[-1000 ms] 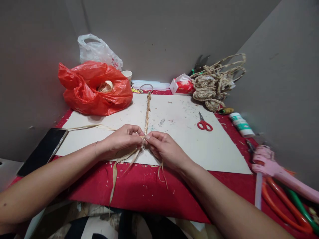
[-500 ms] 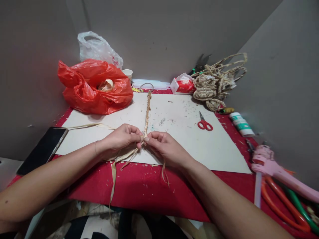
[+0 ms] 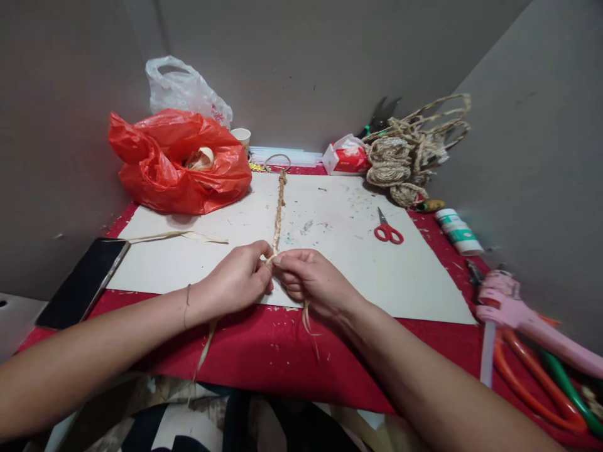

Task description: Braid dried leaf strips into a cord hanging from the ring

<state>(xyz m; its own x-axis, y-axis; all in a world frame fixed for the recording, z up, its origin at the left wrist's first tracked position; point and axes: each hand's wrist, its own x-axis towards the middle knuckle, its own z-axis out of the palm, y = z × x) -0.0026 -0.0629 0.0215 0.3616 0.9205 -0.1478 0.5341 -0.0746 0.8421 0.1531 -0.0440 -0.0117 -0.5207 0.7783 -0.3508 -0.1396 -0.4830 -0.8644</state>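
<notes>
The braid (image 3: 279,210) looks rough and dry, like straw. The red bag (image 3: 162,182) is thin, shiny plastic. The phone (image 3: 83,282) looks smooth.

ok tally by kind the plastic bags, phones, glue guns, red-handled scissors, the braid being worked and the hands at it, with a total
Plastic bags: 2 (red bag, white bag)
Phone: 1
Pink glue gun: 1
Red-handled scissors: 1
Braid: 1
Hands: 2 (left hand, right hand)
Total: 8

No legible txt, wht bag (image 3: 183,91) print (image 3: 220,115) incl.
</notes>
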